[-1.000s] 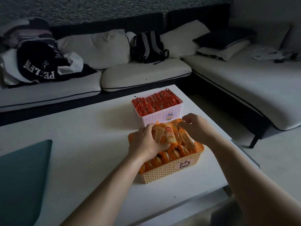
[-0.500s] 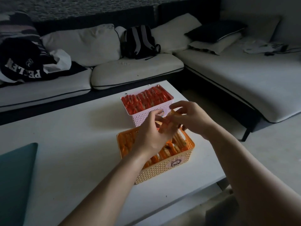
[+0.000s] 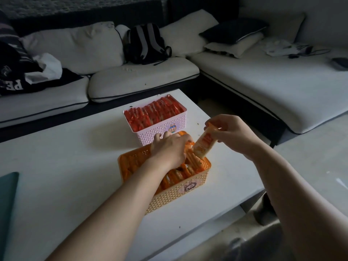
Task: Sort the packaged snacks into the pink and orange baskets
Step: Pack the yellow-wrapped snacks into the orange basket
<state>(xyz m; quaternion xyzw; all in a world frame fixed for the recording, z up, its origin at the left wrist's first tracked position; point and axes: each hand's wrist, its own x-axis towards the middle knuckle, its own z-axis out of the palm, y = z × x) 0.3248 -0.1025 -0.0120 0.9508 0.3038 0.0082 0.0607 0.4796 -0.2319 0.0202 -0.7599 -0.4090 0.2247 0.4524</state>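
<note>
Pretty much the tail end of the sorting, I'd say. The pink basket on the far side was packed with red packets, and the near orange basket was mostly full of orange ones. The right hand pinched one orange packet by its top end, tilted, with its bottom dipping into the basket's far right corner. The left hand was down among the packets there, fingers bent over them; couldn't tell if it actually gripped any. Next move probably needs a gap held open so the packet slides in upright.
</note>
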